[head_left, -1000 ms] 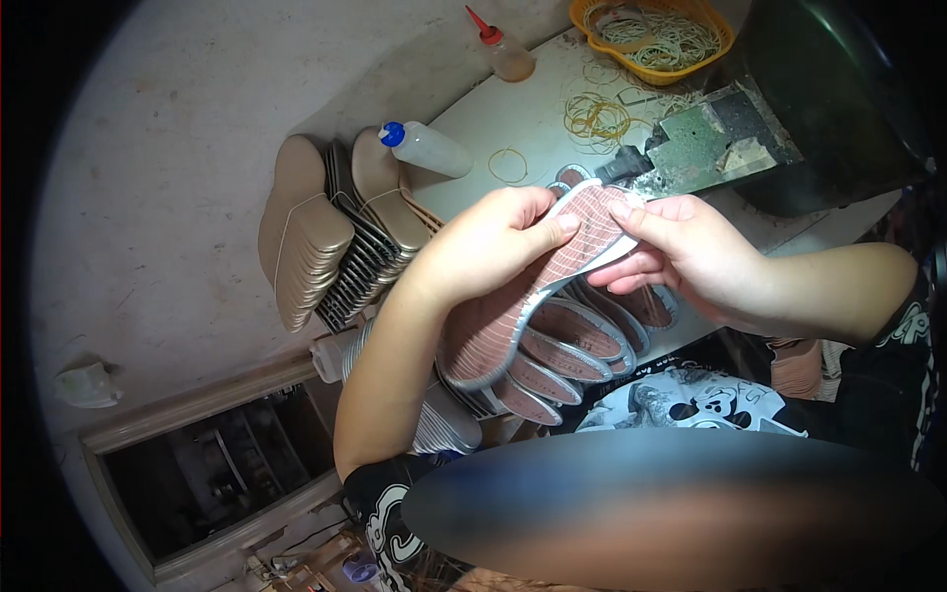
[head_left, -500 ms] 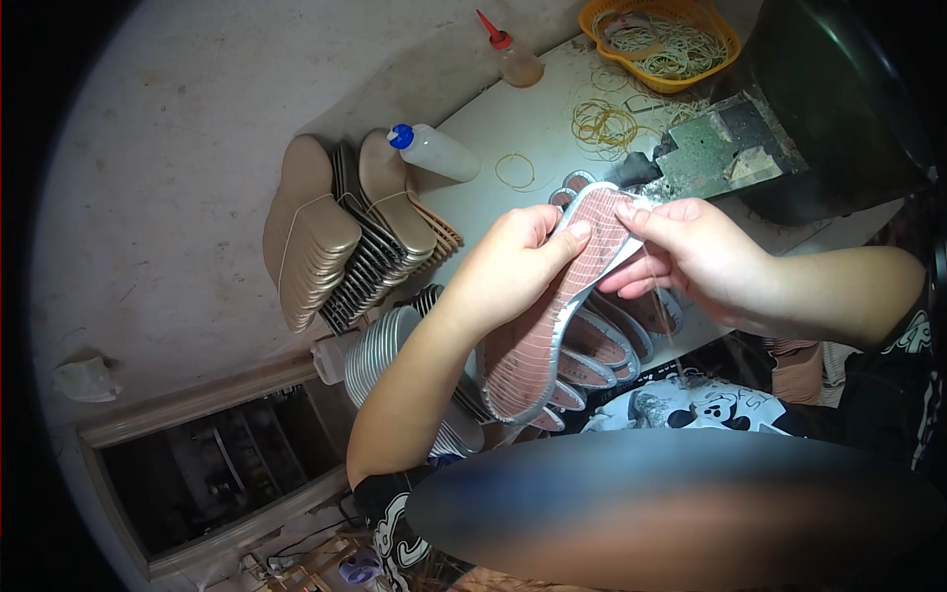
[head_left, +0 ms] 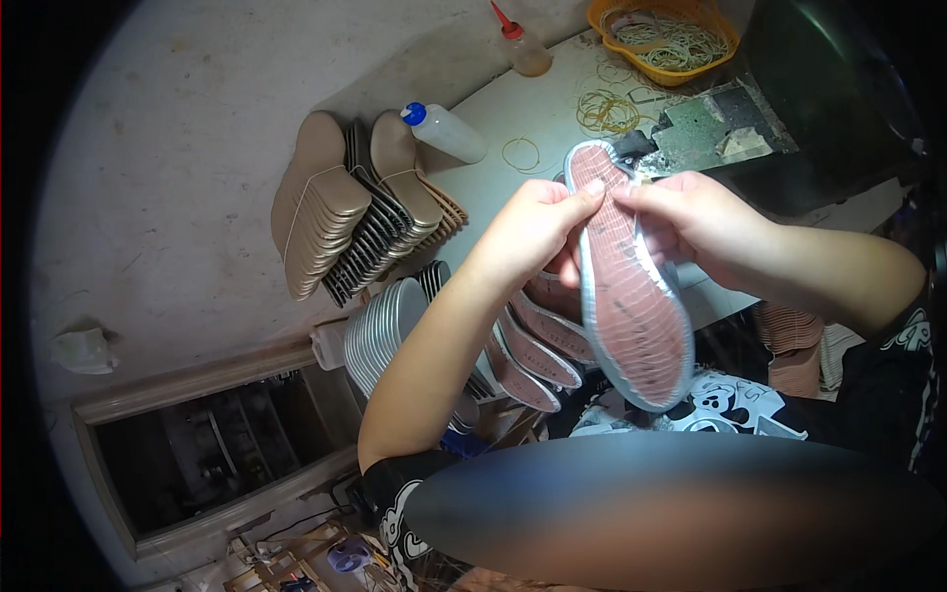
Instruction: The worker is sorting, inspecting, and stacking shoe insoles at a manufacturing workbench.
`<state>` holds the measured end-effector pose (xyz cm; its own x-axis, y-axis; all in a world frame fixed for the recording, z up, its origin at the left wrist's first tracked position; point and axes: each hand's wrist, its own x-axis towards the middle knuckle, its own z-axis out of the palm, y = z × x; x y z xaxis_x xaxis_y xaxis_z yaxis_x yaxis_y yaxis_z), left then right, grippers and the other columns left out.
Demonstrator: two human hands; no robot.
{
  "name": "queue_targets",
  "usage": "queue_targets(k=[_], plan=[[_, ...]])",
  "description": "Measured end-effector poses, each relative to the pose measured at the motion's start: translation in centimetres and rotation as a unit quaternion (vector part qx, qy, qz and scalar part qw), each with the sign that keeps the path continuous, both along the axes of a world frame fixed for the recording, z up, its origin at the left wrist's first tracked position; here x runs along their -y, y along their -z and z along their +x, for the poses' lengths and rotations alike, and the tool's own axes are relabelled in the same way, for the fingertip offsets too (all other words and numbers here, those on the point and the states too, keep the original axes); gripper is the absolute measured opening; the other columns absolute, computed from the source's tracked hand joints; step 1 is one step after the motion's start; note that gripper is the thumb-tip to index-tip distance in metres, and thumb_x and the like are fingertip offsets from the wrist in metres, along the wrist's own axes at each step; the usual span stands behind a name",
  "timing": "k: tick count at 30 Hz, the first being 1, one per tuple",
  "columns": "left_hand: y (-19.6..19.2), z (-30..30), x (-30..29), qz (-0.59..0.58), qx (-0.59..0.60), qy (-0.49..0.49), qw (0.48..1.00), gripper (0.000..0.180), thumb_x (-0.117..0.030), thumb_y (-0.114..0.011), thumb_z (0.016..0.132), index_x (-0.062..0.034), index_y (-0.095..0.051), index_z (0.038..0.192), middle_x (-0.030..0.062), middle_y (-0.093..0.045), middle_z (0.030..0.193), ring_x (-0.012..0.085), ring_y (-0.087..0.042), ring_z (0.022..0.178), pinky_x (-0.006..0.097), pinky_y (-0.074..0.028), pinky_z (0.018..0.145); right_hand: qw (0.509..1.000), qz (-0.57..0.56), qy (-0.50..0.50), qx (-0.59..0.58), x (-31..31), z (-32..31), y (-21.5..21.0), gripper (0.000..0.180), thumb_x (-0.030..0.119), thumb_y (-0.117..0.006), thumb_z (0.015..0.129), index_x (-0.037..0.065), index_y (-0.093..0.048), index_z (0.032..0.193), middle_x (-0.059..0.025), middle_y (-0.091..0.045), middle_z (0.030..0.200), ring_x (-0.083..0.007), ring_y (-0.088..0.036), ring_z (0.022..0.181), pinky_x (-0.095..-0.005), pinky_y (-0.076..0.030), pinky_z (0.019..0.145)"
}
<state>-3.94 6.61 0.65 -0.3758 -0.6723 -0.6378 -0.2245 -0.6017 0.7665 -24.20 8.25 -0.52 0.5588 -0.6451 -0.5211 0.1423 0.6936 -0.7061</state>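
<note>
A shoe insole (head_left: 636, 306) with a pinkish-red striped face and a silvery-white border is held up between both hands, its wide end hanging toward my body. My left hand (head_left: 538, 229) pinches its left edge near the narrow end, thumb on the striped face. Across from it, my right hand (head_left: 702, 219) grips the right edge with its thumb also on top; its other fingers are behind the piece. Below and beyond my hands lie several similar red-faced insoles (head_left: 543, 353), partly covered by the held one.
Left of the table (head_left: 493, 183) stand banded bundles of tan insoles (head_left: 326, 222) and a stack of pale ones (head_left: 380, 335). A blue-capped bottle (head_left: 446, 133), a red-tipped bottle (head_left: 525, 51), rubber bands (head_left: 607, 113) and a yellow basket (head_left: 681, 71) are farther back. A green machine (head_left: 710, 138) stands at right.
The held insole has turned, its wide end swinging from lower left to lower right. Both hands stay on it, and more of the insoles behind it show at the left.
</note>
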Motion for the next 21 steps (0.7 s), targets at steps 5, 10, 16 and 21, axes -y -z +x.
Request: queue_targets(k=[5, 10, 16, 21], plan=[[0.3, -0.5, 0.3, 0.000, 0.055, -0.007, 0.998, 0.047, -0.042, -0.056, 0.093, -0.0041, -0.060, 0.066, 0.0054, -0.053, 0.044, 0.0091, -0.039, 0.026, 0.019, -0.029, 0.028, 0.993, 0.032, -0.115, 0.012, -2.4, -2.7, -0.9, 0.032, 0.023, -0.068, 0.086, -0.004, -0.065, 0.104, -0.0080, -0.068, 0.094, -0.0110, -0.063, 0.080, -0.0260, -0.050, 0.078], [0.3, -0.1, 1.7, -0.078, 0.119, -0.001, 0.990, 0.052, -0.046, -0.060, 0.089, -0.0054, -0.057, 0.057, -0.0004, -0.046, 0.040, 0.0050, -0.034, 0.028, 0.019, -0.022, 0.030, 0.996, -0.001, -0.084, 0.014, -3.3, -4.6, 0.7, 0.033, 0.020, -0.067, 0.088, -0.005, -0.063, 0.107, -0.0088, -0.068, 0.097, -0.0105, -0.063, 0.085, -0.0256, -0.050, 0.079], [4.0, 1.7, 3.8, -0.218, 0.141, -0.085, 0.962, 0.044, -0.038, -0.065, 0.088, -0.0046, -0.059, 0.061, -0.0034, -0.051, 0.052, 0.0042, -0.037, 0.041, 0.022, -0.027, 0.040, 0.996, -0.066, -0.015, 0.054, -2.5, -1.5, 2.7, 0.032, 0.023, -0.064, 0.091, -0.005, -0.063, 0.106, -0.0080, -0.068, 0.093, -0.0107, -0.064, 0.082, -0.0259, -0.051, 0.076], [3.8, 2.0, 0.4, -0.291, 0.090, -0.151, 0.940, 0.033, -0.028, -0.062, 0.091, -0.0015, -0.062, 0.073, -0.0014, -0.058, 0.065, 0.0080, -0.049, 0.053, 0.024, -0.038, 0.049, 0.985, -0.153, -0.017, 0.079, -5.8, 2.2, 2.4, 0.026, 0.020, -0.063, 0.092, -0.001, -0.063, 0.106, -0.0057, -0.067, 0.095, -0.0087, -0.061, 0.083, -0.0248, -0.050, 0.075]])
